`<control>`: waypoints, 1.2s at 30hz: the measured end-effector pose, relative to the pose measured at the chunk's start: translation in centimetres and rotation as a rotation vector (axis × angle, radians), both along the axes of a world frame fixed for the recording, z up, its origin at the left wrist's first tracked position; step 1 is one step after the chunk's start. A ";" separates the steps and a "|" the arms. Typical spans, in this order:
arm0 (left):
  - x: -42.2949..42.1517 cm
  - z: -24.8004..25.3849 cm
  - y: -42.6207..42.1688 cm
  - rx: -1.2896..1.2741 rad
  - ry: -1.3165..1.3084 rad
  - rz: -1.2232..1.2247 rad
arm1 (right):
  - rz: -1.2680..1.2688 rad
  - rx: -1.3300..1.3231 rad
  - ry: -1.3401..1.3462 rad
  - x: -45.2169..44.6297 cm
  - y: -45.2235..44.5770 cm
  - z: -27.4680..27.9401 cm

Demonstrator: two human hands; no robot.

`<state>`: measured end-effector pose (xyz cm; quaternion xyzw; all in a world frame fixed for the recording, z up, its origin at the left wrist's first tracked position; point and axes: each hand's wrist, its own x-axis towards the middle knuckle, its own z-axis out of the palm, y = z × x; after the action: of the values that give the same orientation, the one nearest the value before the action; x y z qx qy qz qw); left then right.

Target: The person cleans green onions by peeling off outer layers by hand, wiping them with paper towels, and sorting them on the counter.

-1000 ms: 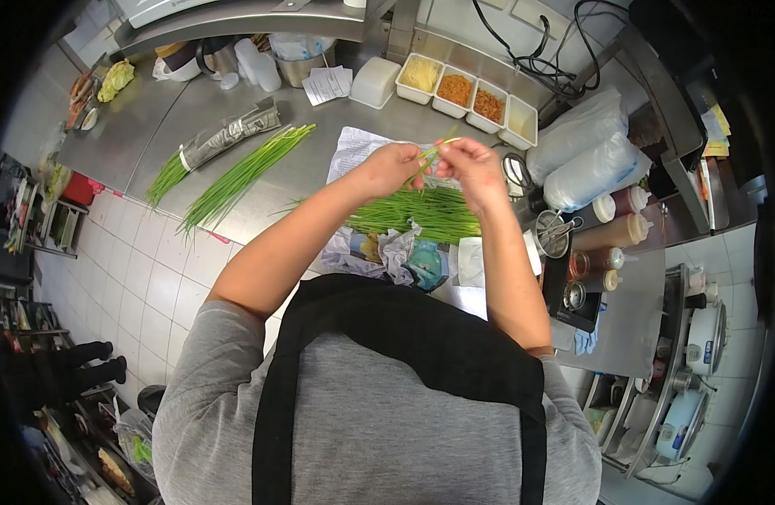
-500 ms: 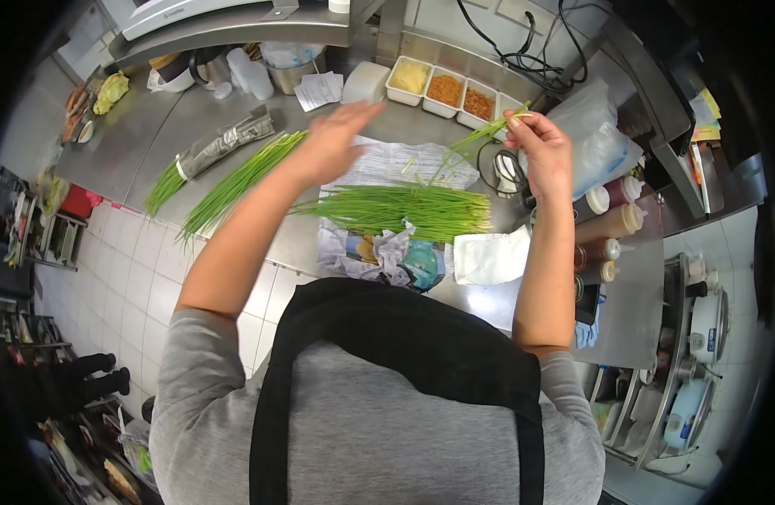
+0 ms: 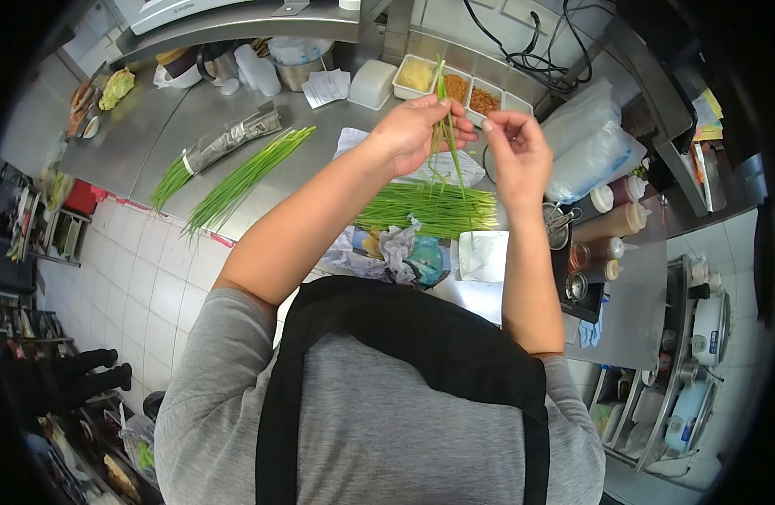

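Note:
My left hand (image 3: 417, 135) pinches a few green chives (image 3: 442, 126) between thumb and fingers, and they hang roughly upright above the counter. Just to its right is my right hand (image 3: 520, 156), thumb and fingertips drawn together; anything between them is too small to make out. Below both hands a wide pile of chives (image 3: 429, 209) lies on printed paper (image 3: 348, 141). Farther left, a loose bunch of chives (image 3: 251, 178) rests beside another bunch wrapped in newspaper (image 3: 236, 141).
Behind my hands stand white tubs of chopped food (image 3: 486, 102) and a white container (image 3: 372, 84). Sauce bottles (image 3: 610, 220) and a plastic bag (image 3: 594, 147) line the right side. Crumpled paper (image 3: 398, 251) and a white packet (image 3: 483, 256) lie near my apron.
My left hand has moved right and now holds the few chives that my right hand held before. My right hand has shifted slightly left and down, close to the left.

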<state>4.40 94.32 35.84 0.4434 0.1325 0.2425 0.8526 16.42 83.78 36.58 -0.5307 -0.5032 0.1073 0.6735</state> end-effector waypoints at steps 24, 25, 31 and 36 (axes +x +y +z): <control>-6.7 -2.2 -1.1 -0.058 -0.198 0.763 | -0.124 -0.017 -0.400 -10.2 4.5 -6.3; -7.0 -2.2 -1.2 -0.052 -0.257 0.806 | -0.031 -0.014 -0.185 -10.6 5.0 -6.9; -15.4 2.1 2.6 0.489 -0.193 0.805 | 0.100 -0.248 0.389 -6.1 6.0 -8.7; -21.7 2.8 5.6 1.304 0.919 0.616 | -0.382 -0.343 -0.489 1.7 4.1 -13.2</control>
<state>-17.32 99.95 38.67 0.8438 0.4138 0.2875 0.1847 18.17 87.87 23.35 -0.7308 -0.5156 -0.0678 0.4422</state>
